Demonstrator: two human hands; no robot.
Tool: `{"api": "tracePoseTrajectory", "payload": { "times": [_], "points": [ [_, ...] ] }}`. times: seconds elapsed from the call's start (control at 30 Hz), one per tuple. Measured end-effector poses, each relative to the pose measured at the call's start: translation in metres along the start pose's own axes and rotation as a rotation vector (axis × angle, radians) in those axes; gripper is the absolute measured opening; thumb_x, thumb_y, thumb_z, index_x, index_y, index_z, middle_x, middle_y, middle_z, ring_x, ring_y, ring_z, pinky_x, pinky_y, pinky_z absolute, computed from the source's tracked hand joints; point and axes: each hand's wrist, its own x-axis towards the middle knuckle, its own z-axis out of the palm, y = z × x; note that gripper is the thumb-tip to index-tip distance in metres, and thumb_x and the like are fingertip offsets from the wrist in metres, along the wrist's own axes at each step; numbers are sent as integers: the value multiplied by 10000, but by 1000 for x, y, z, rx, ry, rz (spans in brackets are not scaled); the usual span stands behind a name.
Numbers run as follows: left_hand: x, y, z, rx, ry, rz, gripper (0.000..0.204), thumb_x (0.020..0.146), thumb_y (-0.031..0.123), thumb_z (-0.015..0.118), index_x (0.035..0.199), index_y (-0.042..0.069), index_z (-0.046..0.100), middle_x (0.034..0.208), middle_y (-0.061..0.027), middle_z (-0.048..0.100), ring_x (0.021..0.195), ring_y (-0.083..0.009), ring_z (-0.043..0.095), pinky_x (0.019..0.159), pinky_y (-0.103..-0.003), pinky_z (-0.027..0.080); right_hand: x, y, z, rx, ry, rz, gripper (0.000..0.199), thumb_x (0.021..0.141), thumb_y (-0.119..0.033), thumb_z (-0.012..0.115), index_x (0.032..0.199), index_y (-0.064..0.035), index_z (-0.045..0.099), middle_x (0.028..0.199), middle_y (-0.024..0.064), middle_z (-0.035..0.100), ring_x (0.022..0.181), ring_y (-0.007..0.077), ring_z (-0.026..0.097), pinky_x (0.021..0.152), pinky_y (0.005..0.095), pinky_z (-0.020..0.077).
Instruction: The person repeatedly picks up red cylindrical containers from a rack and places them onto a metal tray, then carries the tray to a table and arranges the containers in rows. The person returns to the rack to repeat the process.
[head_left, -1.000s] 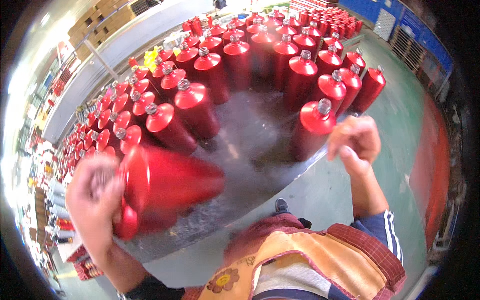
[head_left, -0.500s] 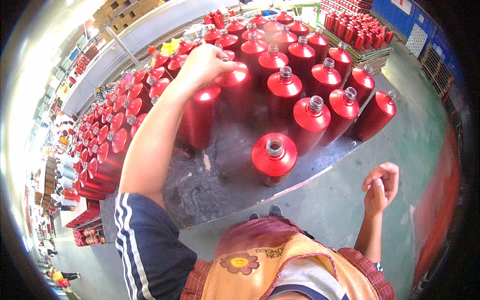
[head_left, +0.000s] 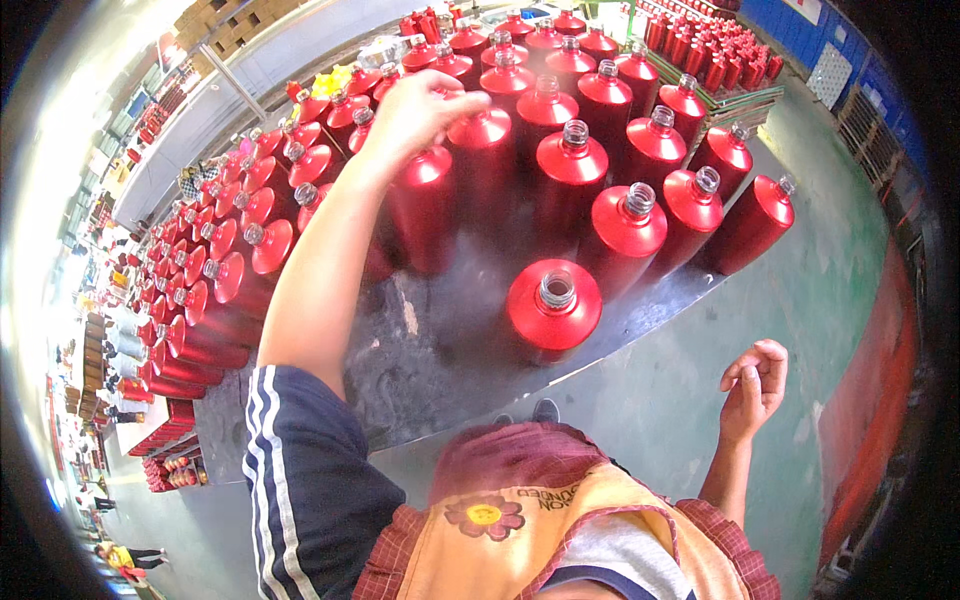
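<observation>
My left hand (head_left: 425, 112) reaches over the dark table (head_left: 430, 350), its fingers closed at the necks of two red bottles. One bottle (head_left: 480, 135) shows its shoulder under my fingertips; the neck of the nearer bottle (head_left: 420, 215) is hidden behind the hand. All the bottles nearby are matte red with clear, threaded glass necks and no caps. A single bottle (head_left: 553, 315) stands closest to me by the table's front edge. Off the table's right side, my right hand (head_left: 755, 388) hangs over the floor with loosely bent fingers, thumb apart, holding nothing.
Several more red bottles (head_left: 638, 235) stand upright on the right of the table, up to its edge. Dense rows of bottles (head_left: 225, 275) fill the left side. Behind are stacked green-edged boards (head_left: 745, 108), more red bottles (head_left: 715, 60) and a blue wall (head_left: 850, 75).
My left hand has moved slightly away from me, and the two bottles beneath it have shifted the same way. My right hand stays beside the table, a little to the left in view.
</observation>
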Motion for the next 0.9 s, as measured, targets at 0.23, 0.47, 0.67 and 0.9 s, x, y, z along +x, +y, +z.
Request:
{"api": "tracePoseTrajectory", "payload": {
  "times": [0.23,0.47,0.67,0.9],
  "points": [
    [-13,-28,-9,-173,300,-25,321,893,301,746,1005,6,690,654,-12,630,523,-61,551,479,-227,433,-19,3,-7,-67,58,62,270,901,5,554,1171,0,547,815,36,538,605,99,507,510,225,419],
    [-8,-48,-10,-270,373,-42,321,919,324,715,986,12,684,675,-24,656,523,-68,571,492,-231,456,-22,6,-24,-145,158,101,312,922,-22,551,1233,-6,528,855,41,546,678,105,517,573,235,439],
    [-32,-38,-15,-214,456,222,261,955,246,671,1088,23,698,919,-78,721,836,-115,681,773,-255,541,3,22,-47,-203,222,97,517,897,-45,623,1383,-38,447,1274,120,534,1129,208,558,890,338,511],
    [-184,-2,-2,-428,191,181,933,685,357,901,1421,3,450,1304,-146,572,1195,-229,572,961,-344,486,108,48,-82,-338,101,-8,840,791,-124,760,1489,-84,296,1456,151,416,1353,274,420,1063,425,446]
  ]
}}
